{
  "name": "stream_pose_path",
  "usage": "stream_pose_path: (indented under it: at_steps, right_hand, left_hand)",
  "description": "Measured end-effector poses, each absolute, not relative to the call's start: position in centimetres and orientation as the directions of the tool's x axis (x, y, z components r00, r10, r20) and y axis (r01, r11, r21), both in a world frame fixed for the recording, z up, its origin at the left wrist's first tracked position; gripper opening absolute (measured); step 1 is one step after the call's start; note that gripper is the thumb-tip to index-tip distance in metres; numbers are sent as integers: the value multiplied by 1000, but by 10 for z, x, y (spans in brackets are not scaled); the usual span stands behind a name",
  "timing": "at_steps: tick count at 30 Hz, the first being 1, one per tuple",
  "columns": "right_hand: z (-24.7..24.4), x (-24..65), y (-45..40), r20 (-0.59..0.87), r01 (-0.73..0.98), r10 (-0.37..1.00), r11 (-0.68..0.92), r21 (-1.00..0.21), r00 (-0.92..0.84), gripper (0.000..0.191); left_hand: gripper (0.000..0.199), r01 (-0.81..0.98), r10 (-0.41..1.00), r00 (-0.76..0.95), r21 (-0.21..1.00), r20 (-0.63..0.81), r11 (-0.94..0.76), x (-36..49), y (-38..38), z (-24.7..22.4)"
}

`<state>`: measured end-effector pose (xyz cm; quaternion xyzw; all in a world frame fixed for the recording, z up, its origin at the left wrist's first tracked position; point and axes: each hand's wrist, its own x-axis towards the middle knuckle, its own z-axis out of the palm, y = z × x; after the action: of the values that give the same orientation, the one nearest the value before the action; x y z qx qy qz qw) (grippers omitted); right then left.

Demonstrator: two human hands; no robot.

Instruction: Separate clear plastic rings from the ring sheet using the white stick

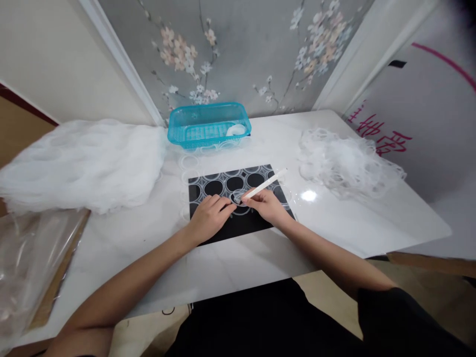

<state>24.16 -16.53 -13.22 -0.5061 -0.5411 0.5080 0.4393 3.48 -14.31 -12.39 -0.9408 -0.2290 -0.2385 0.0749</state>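
White tabletop (122,248) bears a ringed sheet (224,181) over a black mat (232,232). The right hand (266,203) pinches a pen-like tool (267,183); the left hand (211,216), at its tip's eight o'clock, has an unclear grip. A slip could tear thin rings.

One left hand (210,217), one right hand (269,205), one white pen (266,184), one black sheet (234,230), one blue basket (204,132), one white stack (85,166), one tangled heap (344,161), one table (238,263).
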Motion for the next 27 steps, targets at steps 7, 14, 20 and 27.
stream_pose_path:
  at_steps: [7,14,20,27]
  right_hand:
    - [-131,240,-163,-67,71,986,-56,-996,-154,16]
    - [-128,243,-165,-98,93,985,-85,-992,-140,15]
    - [-132,241,-165,-101,87,985,-90,-992,-137,17]
    - [-130,240,-166,-81,116,986,-64,-991,-143,16]
  left_hand:
    - [11,448,361,825,-115,435,-887,45,-132,-119]
    - [7,426,340,802,-71,490,-902,42,-129,-122]
    - [7,365,279,821,-81,499,-928,40,-127,-126]
    - [13,273,197,842,-82,502,-958,41,-126,-127]
